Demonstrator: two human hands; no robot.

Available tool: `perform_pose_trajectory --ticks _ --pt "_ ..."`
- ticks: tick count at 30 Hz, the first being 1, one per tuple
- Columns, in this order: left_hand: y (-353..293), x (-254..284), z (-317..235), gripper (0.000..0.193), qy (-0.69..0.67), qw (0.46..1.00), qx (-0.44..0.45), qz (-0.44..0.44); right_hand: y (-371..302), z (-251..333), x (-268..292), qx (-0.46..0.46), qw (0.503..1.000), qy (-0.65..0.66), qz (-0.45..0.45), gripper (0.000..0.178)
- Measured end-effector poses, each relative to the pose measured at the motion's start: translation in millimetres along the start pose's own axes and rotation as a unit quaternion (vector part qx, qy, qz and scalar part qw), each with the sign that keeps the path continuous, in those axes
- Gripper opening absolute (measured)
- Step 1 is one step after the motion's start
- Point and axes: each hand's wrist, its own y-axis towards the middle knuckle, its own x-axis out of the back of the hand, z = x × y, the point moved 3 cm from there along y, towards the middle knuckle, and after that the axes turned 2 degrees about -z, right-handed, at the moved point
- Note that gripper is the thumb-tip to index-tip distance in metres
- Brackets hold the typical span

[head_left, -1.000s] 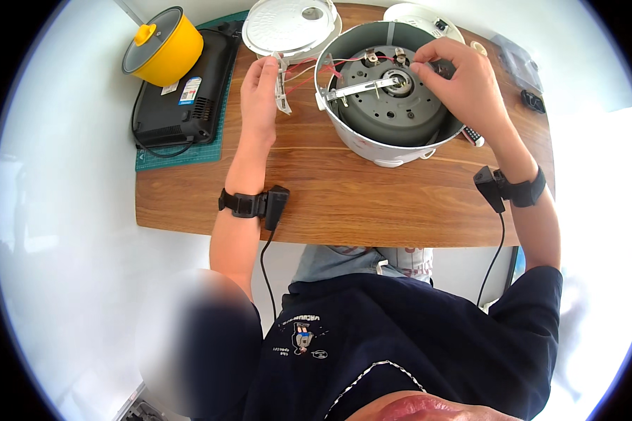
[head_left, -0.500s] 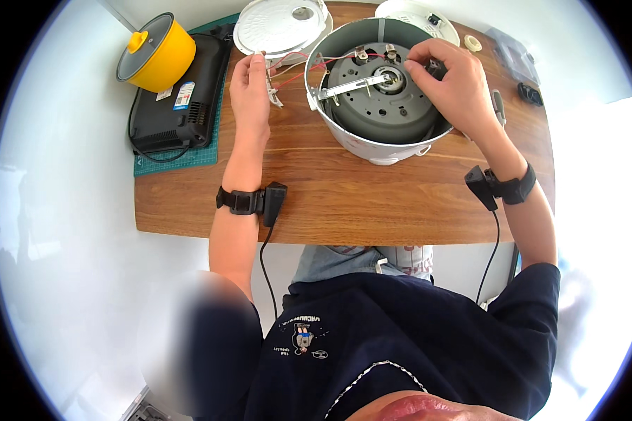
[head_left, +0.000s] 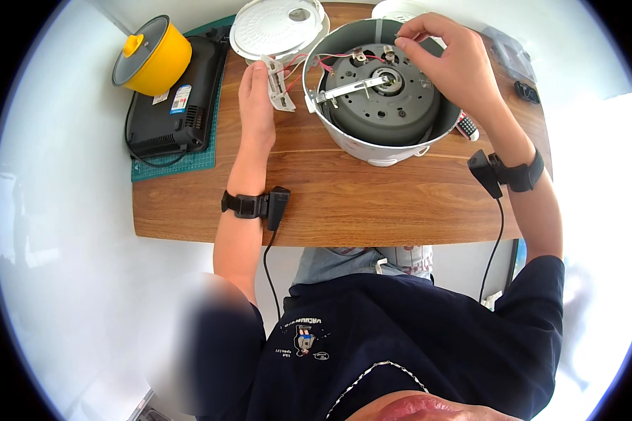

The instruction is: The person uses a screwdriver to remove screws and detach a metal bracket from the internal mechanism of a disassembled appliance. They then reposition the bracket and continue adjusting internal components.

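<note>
A white cooker body (head_left: 372, 144) lies upturned on the wooden table (head_left: 344, 203), its grey underside with a metal strip and red wires facing me. My right hand (head_left: 456, 67) reaches over the far rim, thumb and forefinger pinched together just inside the wall. Whatever is between them is too small to make out. My left hand (head_left: 256, 105) lies palm down to the left of the cooker. It holds a small white panel (head_left: 281, 84) by its edge, and wires join that panel to the cooker.
A white lid (head_left: 277, 28) lies behind the panel. At the far left a yellow pot (head_left: 151, 56) sits on a black appliance (head_left: 168, 119) on a green mat (head_left: 182, 163). A screwdriver handle (head_left: 467, 126) and a black clip (head_left: 527, 91) lie to the right.
My right hand has moved from the right inside of the cooker up to its far rim, fingers now pinched. My left hand has stayed on the white panel.
</note>
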Motion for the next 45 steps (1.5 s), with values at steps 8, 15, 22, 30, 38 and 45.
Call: perform_pose_trajectory --ticks 8,15,22,30,38,45 --pt "-2.1 -1.4 17.0 0.042 -0.039 0.998 -0.016 0.035 17.1 15.6 -7.1 0.143 0.978 -0.149 0.033 0.015" --pt "-11.0 -8.9 11.1 0.043 -0.081 0.994 -0.04 0.061 52.6 16.7 -17.6 0.025 0.965 -0.141 0.217 0.021" --pt "-14.0 -11.8 13.2 0.041 -0.09 0.994 -0.023 0.057 59.3 11.9 -30.2 -0.007 0.953 -0.145 0.266 0.02" --pt "-11.5 -14.1 17.3 0.037 -0.088 0.993 -0.03 0.066 66.3 -4.0 -37.3 0.031 0.957 -0.068 0.279 0.016" --pt "-10.5 -13.7 20.6 0.045 -0.053 0.995 -0.04 0.073 68.4 -4.1 -37.7 0.035 0.959 -0.012 0.28 0.018" --pt "-14.6 -19.3 18.1 0.045 -0.056 0.994 -0.038 0.083 60.5 -2.8 -37.1 0.016 0.971 -0.032 0.235 0.018"
